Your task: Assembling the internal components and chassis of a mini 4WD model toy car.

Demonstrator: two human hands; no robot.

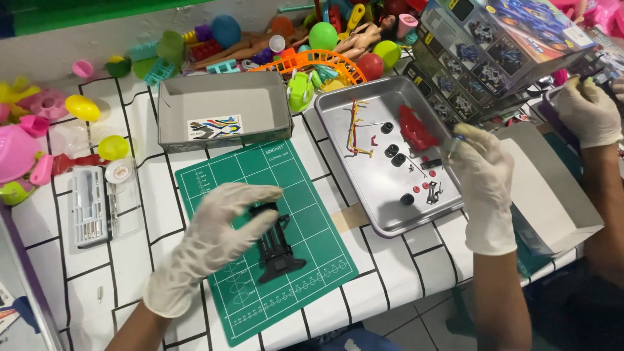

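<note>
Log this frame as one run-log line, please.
left hand: on black chassis, over green cutting mat | right hand: at metal tray edge, beside red car shell

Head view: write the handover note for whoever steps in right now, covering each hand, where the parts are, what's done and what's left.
Left hand, gloved, grips the black toy chassis on the green cutting mat.
Right hand, gloved, reaches over the metal tray at its right rim; grasp unclear.
Tray holds the red body shell, black wheels, sprue strips and small bits.
Sticker sheet lies in the grey box lid.
Done: chassis out on the mat. Left: wheels, shell and stickers, all unfitted.
Another person's gloved hand works at far right.
</note>
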